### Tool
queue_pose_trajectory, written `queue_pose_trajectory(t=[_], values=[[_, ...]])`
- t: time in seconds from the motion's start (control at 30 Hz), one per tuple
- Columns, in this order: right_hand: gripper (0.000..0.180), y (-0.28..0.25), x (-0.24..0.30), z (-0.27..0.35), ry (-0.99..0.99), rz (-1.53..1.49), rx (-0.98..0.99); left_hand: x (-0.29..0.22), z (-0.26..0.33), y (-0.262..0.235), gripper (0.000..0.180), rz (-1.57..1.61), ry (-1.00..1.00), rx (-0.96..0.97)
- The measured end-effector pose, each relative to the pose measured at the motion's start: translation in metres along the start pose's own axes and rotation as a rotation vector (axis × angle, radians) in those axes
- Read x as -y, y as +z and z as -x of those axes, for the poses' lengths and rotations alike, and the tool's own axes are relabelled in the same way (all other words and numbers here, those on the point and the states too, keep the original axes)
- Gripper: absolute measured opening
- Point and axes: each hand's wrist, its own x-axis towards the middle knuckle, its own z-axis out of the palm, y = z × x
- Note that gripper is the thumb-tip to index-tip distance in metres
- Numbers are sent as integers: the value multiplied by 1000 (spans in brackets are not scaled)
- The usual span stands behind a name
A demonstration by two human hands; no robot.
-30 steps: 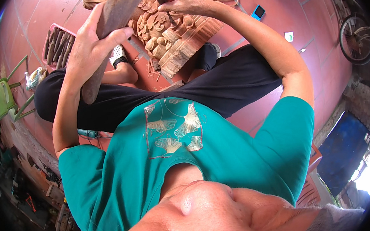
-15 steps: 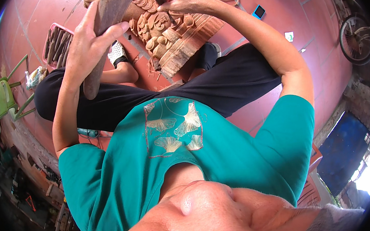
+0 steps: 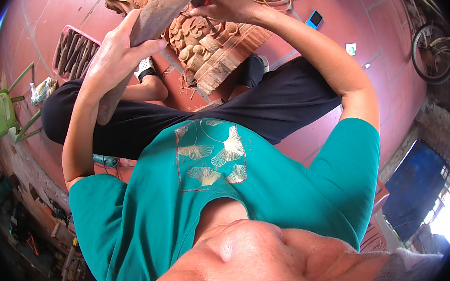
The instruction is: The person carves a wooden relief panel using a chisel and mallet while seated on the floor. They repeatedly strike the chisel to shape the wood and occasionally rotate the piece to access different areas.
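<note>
Two bare hands show in my head view, the only view I have. The left hand (image 3: 113,56) is clamped round a long wooden mallet (image 3: 163,17), thumb laid across its face. The right hand (image 3: 224,4) is curled just beside the mallet's upper end; whether its fingers close on anything, I cannot tell. Beneath them, the carved wooden block (image 3: 212,56) lies on the tiled floor (image 3: 392,88), in front of the black-trousered legs (image 3: 285,95). I judge the carving well advanced: scrolls and rounded bosses already stand out, and stepped mouldings run along one edge. Wood shavings (image 3: 183,83) lie near it. How much is left to cut I can't say, since the mallet and hands cover part of the block. Against half a second ago, the mallet's upper end has swung over toward the right hand, and the dark chisel I could make out there is now lost to me. The block looks unmoved.
</note>
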Motion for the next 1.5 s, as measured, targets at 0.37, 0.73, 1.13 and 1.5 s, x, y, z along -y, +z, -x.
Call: queue_pose_trajectory(t=[0.37,0.73,1.13,1.5], values=[[32,-4,6,4,-55,-99,6,-6,3,-9,61,110,20,-78],[38,7,6,-1,7,-11,120,-6,6,2,51,56,-9,-54],[38,0,11,3,87,41,89,3,4,0,54,39,-58,-12],[26,-11,30,10,-64,-49,92,4,6,-7,62,131,25,-96]])
